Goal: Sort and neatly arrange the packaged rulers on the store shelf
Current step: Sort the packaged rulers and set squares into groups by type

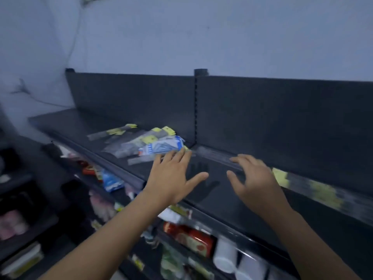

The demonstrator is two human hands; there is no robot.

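Rulers (pixel 141 143) are lying piled on shelf (pixel 212 193); left hand (pixel 174 177) and right hand (pixel 257 179) are hovering nearby, both splayed, grasping nothing.

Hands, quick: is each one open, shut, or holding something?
Left hand: open, fingers spread, holding nothing.
Right hand: open, fingers loosely bent, holding nothing.

The row of packaged rulers (pixel 314 191) along the back panel (pixel 282 118) is smeared into streaks and runs off the right edge. Print on the heap of ruler packs (pixel 141 145) is unreadable. Goods on the lower shelves (pixel 189 238) are a blur. Whether the left hand (pixel 173 178) touches the nearest ruler (pixel 141 159), I cannot tell.
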